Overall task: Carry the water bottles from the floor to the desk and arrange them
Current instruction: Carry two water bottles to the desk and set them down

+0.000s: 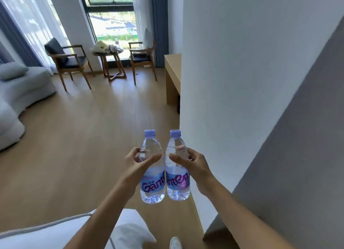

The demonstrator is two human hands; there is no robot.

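2 bottles held upright side by side, touching, near centre above the floor (93, 137): left bottle (151, 166) in left hand (137, 166), right bottle (177, 166) in right hand (193, 165). Wall (242, 81) right of them, desk (172, 77) far behind its edge. Far: round table (109, 62) between 2 chairs (68, 60) (142, 56) before the window (115, 21); sofa (20, 92) far left.

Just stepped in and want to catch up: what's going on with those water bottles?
A person is carrying two water bottles, one in each hand. The left hand grips the left bottle and the right hand grips the right bottle, both upright, capped and held side by side above the wooden floor. The desk is ahead on the right, partly hidden by a white wall, so neither bottle has been set down there yet.
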